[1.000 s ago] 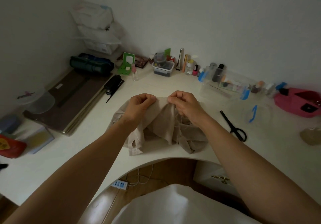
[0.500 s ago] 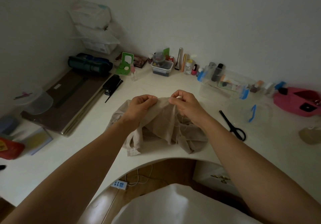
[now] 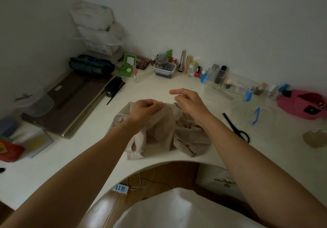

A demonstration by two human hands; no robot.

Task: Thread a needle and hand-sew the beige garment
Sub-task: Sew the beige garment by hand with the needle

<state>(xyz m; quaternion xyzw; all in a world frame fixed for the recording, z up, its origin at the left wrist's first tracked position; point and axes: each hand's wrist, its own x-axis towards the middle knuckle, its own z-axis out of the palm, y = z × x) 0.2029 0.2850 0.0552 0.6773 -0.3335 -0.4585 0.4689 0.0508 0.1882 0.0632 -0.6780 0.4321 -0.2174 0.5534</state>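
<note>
The beige garment (image 3: 164, 130) lies crumpled on the white desk (image 3: 92, 150) near its curved front edge. My left hand (image 3: 146, 108) grips the garment's raised upper fold with curled fingers. My right hand (image 3: 187, 100) is lifted just above and to the right of that fold. Its index finger sticks out to the left, and the thumb and other fingers are pinched together. A thin thread (image 3: 187, 121) runs from under this hand down to the fabric. The needle is too small to make out.
Black scissors (image 3: 237, 128) lie to the right of the garment. Clear plastic boxes (image 3: 228, 88), small bottles (image 3: 191, 68) and a pink case (image 3: 304, 104) line the back right. A stapler (image 3: 113, 86), a dark board (image 3: 70, 100) and a green holder (image 3: 128, 65) sit at the left.
My right hand has let go of the fold and risen up and to the right, with its index finger now out. My left hand keeps its grip on the garment.
</note>
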